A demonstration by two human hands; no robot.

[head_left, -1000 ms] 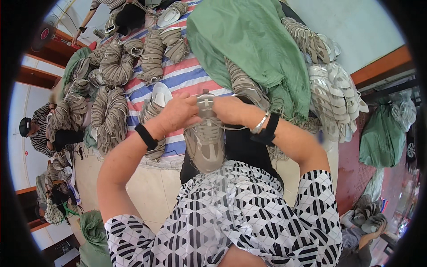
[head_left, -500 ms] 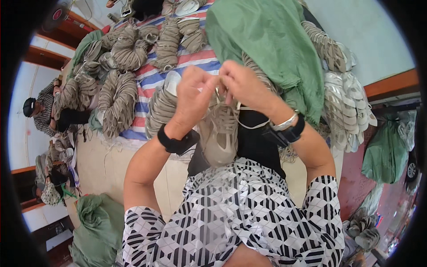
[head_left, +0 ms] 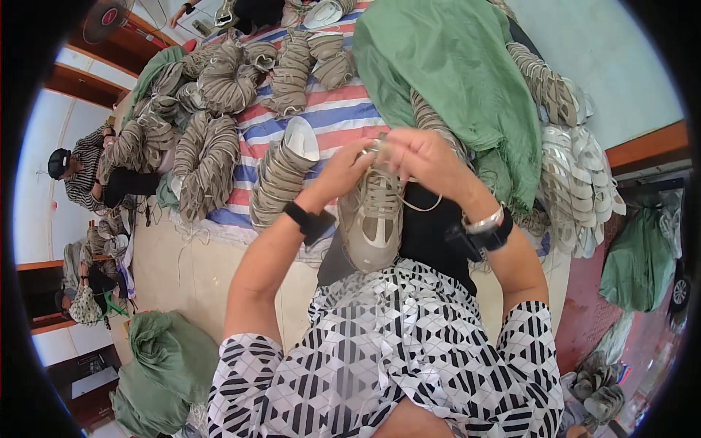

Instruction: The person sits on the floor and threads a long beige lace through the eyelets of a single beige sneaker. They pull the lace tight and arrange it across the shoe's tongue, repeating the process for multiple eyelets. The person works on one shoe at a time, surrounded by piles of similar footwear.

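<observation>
Near the centre of the frame, a beige sneaker (head_left: 374, 219) is resting on the person's lap, its toe pointing down toward the black-and-white patterned garment (head_left: 380, 358) and its open collar turned up toward the hands. The left hand (head_left: 349, 169) is closing its grip on the sneaker's upper edge from the left side, fingers curling over the collar. The right hand (head_left: 422, 157) is pinching the top of the sneaker from the right, its fingers closing on a pale lace (head_left: 420, 206) that is looping out below the wrist; exactly which strand each finger is holding is too small to tell. The two hands are touching or nearly touching above the shoe. A black band (head_left: 298, 214) is sitting on the left wrist, and a silver bracelet (head_left: 485, 221) beside a black watch (head_left: 491, 239) is circling the right wrist.

Behind the hands, bundles of beige shoes (head_left: 281, 175) are lying in rows on a striped red, white and blue sheet (head_left: 343, 117) filling the upper left of the frame. A green cloth (head_left: 453, 80) is draping over a heap at the upper centre, with more bundled shoes (head_left: 577, 182) lying at its right. A green sack (head_left: 157, 358) is sitting on the floor at the lower left. At the left edge, another person in a striped top (head_left: 84, 179) is sitting among more shoes.
</observation>
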